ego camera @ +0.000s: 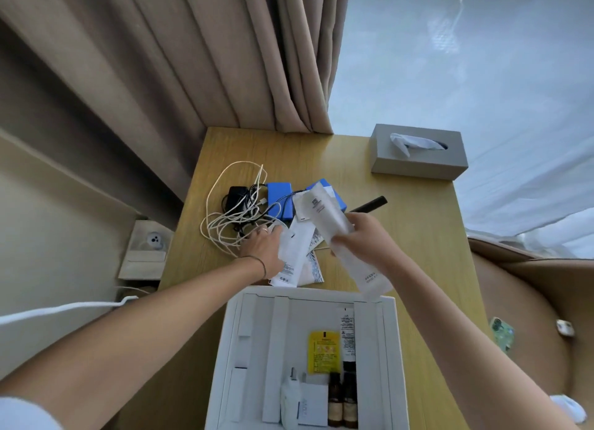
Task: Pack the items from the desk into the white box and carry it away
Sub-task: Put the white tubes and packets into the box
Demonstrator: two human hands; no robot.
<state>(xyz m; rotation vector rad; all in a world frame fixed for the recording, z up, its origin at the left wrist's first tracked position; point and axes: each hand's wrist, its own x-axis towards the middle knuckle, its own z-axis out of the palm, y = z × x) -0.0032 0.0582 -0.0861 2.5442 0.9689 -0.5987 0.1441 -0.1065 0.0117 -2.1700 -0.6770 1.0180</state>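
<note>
The open white box point(390, 349) stands at the desk's near edge. Inside it lie a yellow packet point(322, 351), two brown bottles point(342, 400), a white charger and a tube. My right hand point(363, 238) grips a long white sachet point(337, 233) above the desk, just beyond the box. My left hand point(262, 246) holds another white sachet point(294, 253) that lies on the desk over more packets. Behind them sit two blue boxes point(279, 200), a black adapter point(236, 196), tangled white cables point(231, 224) and a black pen point(369, 204).
A grey tissue box point(418, 151) sits at the desk's far right corner. Beige curtains hang behind the desk. A brown chair on the right carries a phone point(503, 333) and a small white item. A wall socket is low on the left.
</note>
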